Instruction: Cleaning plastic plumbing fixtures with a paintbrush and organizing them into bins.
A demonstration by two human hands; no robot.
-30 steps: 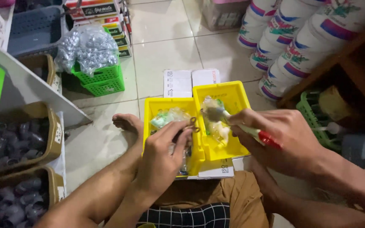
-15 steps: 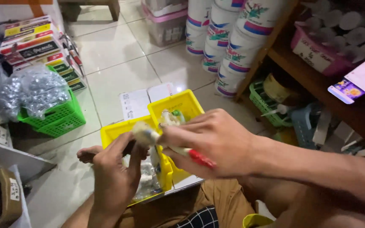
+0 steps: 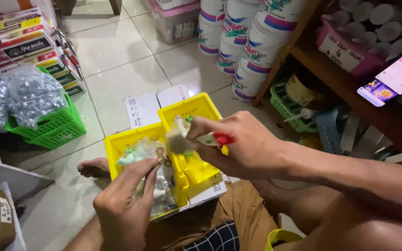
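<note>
Seated on a pale tiled floor (image 3: 117, 56), looking down at two yellow bins (image 3: 196, 169) resting side by side on flat white cartons (image 3: 140, 109) over the lap.

Right hand (image 3: 243, 148) closed around a small brush with a red handle (image 3: 222, 138), bristle head (image 3: 177, 143) pointing left and hovering above the divide between the two bins. Fingers curled tight, thumb pressed along the handle.

Left hand (image 3: 126, 204) nearer, low in the scene, fingertips pinched narrow on a small brass-coloured metal fitting (image 3: 161, 155), held just left of and almost touching the bristles. Hard to tell the exact shape of that fitting; too small and partly blurred.

Under the left hand, clear plastic bags of small parts (image 3: 161, 195) filling the left bin. Right bin mostly bare yellow at its near end, with a few greenish pieces at its far end behind the brush.

A bare foot (image 3: 94, 167) just left of the bins. Farther left, a green basket (image 3: 52, 130) heaped with bagged silvery parts (image 3: 19, 97). Stacked flat boxes (image 3: 24, 42) far left. White paint tubs (image 3: 252, 37) piled far right, beside wooden shelving (image 3: 378, 111) holding a pink tray of white rolls (image 3: 350, 51).
</note>
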